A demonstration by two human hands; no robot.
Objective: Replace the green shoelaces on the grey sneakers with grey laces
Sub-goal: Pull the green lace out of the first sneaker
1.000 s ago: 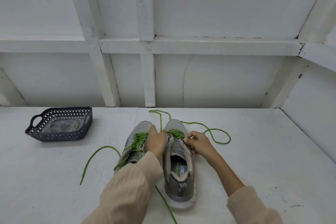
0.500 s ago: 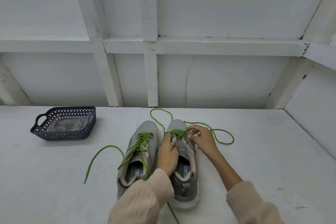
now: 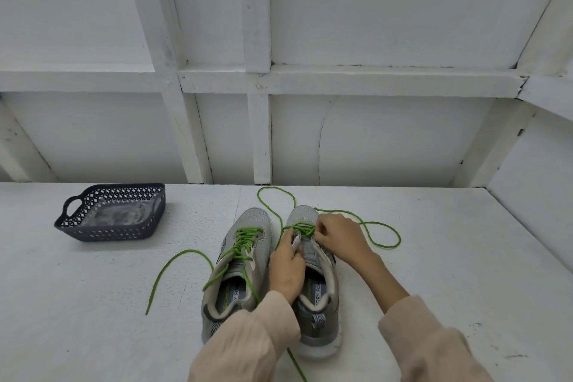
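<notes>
Since a second ago your left hand (image 3: pixel 286 260) has slid from between the shoes onto the right shoe (image 3: pixel 319 329), fingers pinching its eyelet edge, wrist low over the collar. Your right hand (image 3: pixel 339 237) curls near the toe, fingertips pinching the lace (image 3: pixel 299 225) at the last crossings. Pin the shoe with the left and draw the lace straight up out of each eyelet, so the loose loop (image 3: pixel 383 236) beside it can't snag. The left shoe (image 3: pixel 248 222) is not yet unlaced
</notes>
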